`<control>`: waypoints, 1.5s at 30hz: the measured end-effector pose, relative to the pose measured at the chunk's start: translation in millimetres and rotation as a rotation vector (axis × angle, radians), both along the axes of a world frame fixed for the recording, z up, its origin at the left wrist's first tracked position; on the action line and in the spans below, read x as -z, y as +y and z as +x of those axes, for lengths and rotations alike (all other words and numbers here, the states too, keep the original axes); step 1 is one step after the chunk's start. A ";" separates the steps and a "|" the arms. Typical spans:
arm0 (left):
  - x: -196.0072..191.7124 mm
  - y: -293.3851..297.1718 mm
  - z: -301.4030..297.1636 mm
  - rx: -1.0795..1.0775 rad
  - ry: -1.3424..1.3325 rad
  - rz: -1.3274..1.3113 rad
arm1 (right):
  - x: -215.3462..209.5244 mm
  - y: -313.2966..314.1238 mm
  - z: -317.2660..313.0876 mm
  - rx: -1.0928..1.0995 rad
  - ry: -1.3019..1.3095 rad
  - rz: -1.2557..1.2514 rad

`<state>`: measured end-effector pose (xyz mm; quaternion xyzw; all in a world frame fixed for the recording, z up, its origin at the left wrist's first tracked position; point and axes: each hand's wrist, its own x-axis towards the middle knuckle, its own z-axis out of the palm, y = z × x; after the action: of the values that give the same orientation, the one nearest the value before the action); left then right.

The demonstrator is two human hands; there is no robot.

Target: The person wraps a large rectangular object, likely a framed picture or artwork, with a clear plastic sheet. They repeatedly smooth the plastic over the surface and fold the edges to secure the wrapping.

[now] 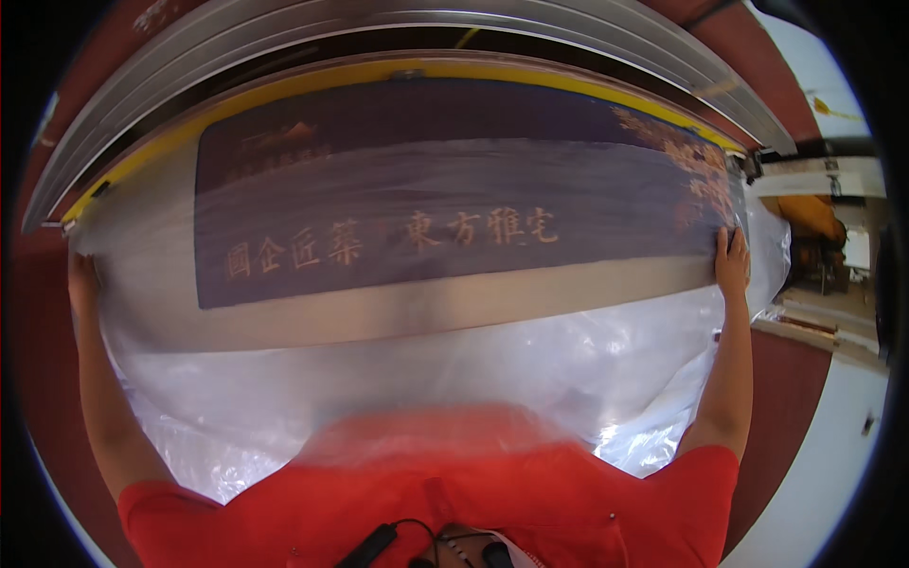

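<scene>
A long dark blue banner (454, 204) with gold lettering lies flat on a wide table under a sheet of clear plastic film (426, 369). My arms are stretched wide apart. At the far left edge of the film sits my left hand (80, 284), pressing on it with fingers partly hidden. My right hand (731, 260) rests with fingers spread at the banner's right end, on the film. The film hangs down toward my red shirt.
A yellow strip (379, 74) and a grey metal rail (398, 28) run along the table's far edge. Dark red floor (786, 379) shows on the right. A person in orange (810, 218) sits by white furniture at the far right.
</scene>
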<state>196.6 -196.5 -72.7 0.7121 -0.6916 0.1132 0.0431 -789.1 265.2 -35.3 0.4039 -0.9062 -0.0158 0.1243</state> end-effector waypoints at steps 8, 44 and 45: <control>16.6 6.7 -3.6 0.085 0.036 -0.237 | 11.4 -97.2 -60.3 -0.745 0.182 0.157; 39.7 -38.7 17.6 -0.058 0.170 -0.110 | -233.2 66.9 83.3 0.123 -0.493 0.073; 46.0 -46.5 8.4 -0.035 0.206 -0.103 | -280.5 99.8 31.5 0.106 -0.114 0.252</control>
<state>205.0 -243.0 -118.7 0.7288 -0.6641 0.0757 0.1486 -757.6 365.0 245.2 0.3680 -0.9227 -0.1130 0.0196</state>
